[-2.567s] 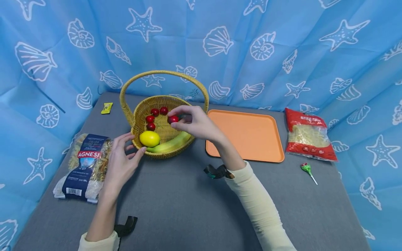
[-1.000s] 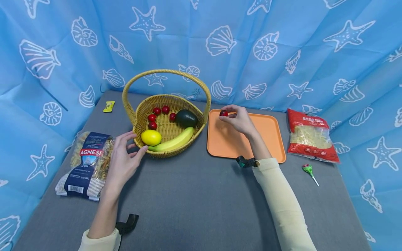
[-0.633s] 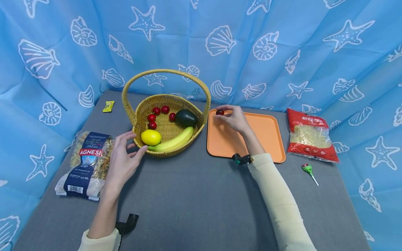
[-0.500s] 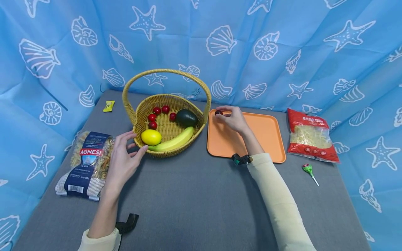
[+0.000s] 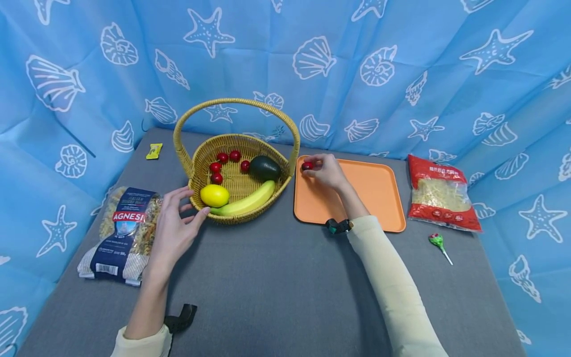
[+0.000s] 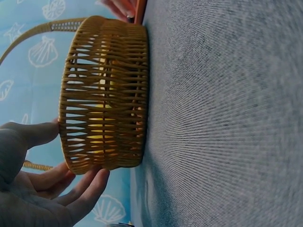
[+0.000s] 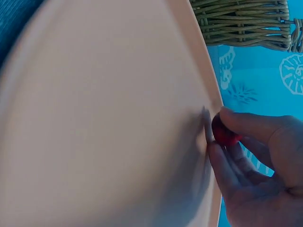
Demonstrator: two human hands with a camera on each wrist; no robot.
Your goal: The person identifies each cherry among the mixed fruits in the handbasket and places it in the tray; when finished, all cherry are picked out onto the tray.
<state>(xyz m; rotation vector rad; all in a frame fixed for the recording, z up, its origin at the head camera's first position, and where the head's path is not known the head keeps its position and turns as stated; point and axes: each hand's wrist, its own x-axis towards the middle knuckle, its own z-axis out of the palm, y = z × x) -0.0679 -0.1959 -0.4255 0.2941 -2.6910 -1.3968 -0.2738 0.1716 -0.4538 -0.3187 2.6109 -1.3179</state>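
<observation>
At the back left corner of the orange tray (image 5: pixel 376 193), my right hand (image 5: pixel 327 171) pinches a red cherry (image 5: pixel 307 166) between thumb and fingers. In the right wrist view the cherry (image 7: pixel 224 131) is low over the tray surface, near its raised edge; contact with it is hard to tell. My left hand (image 5: pixel 175 228) holds the near left rim of the wicker basket (image 5: pixel 236 219), thumb and fingers on either side of its corner. Inside the basket are several cherries (image 5: pixel 216 167), a lemon (image 5: pixel 215 196), a banana (image 5: pixel 247 201) and an avocado (image 5: pixel 264 168).
A bag of Agnesi pasta (image 5: pixel 122 235) lies left of my left hand. Beyond it is a yellow wrapped candy (image 5: pixel 153 151). Right of the tray lie a red noodle bag (image 5: pixel 441 193) and a lollipop (image 5: pixel 439 244). A blue curtain (image 5: pixel 267 64) hangs behind.
My right hand carried a cherry from the basket to the tray's back left corner, then shifted slightly toward me. The left hand stays at the basket rim.
</observation>
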